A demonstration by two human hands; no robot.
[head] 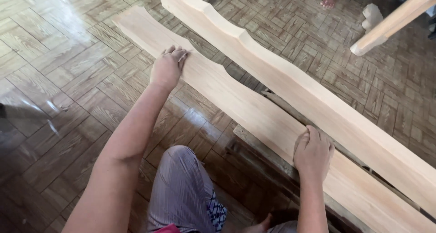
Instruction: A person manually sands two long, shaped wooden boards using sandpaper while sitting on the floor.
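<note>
A long pale wooden board [236,101] with a wavy cut edge lies slanted from upper left to lower right above the floor. My left hand [167,67] grips its near edge toward the far end, fingers curled over the top. My right hand [312,151] clasps the same board lower down, closer to me. A second, thicker shaped board [295,78] with the same wavy profile runs parallel just beyond it, touched by neither hand.
The glossy parquet-pattern floor [68,78] spreads to the left. A dark wooden support [263,160] sits under the boards. My knee in striped cloth [181,187] is below. Another person's bare foot [328,0] and a pale wooden rail [390,24] are at the top right.
</note>
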